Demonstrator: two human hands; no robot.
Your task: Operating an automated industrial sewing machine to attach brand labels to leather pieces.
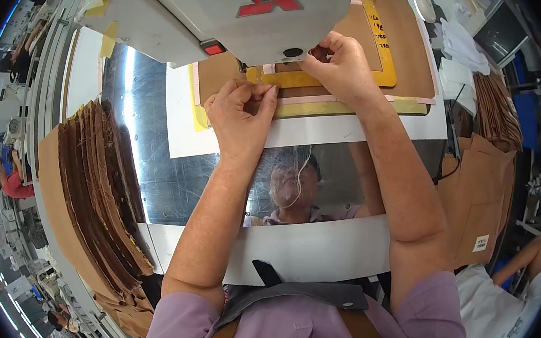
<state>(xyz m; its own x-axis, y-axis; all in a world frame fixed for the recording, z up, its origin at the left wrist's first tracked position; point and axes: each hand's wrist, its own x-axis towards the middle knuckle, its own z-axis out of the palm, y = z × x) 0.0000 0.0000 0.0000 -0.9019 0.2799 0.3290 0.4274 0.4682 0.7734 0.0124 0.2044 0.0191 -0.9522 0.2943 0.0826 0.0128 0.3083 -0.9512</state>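
The grey-white head of an industrial sewing machine [175,12] hangs over the far middle. My right hand [350,70] is raised to its lower edge, thumb and fingers pinched together. Closer to me, my left hand [243,112] has curled fingers, with thumb and forefinger meeting just in front of a yellow frame [386,57]. What either hand pinches, if anything, is too small or hidden. The frame lies on a brown sheet [416,50], edged with pale pink and yellow strips, over a white board [186,139]. The needle area is mostly hidden.
A shiny metal plate [172,189] spans the bed before me, with reflections. Stacked brown pieces [66,183] line the left; more brown panels [482,181] hang at right. Beyond them stands a monitor [501,31]. Another person's arm [523,262] shows at the far right.
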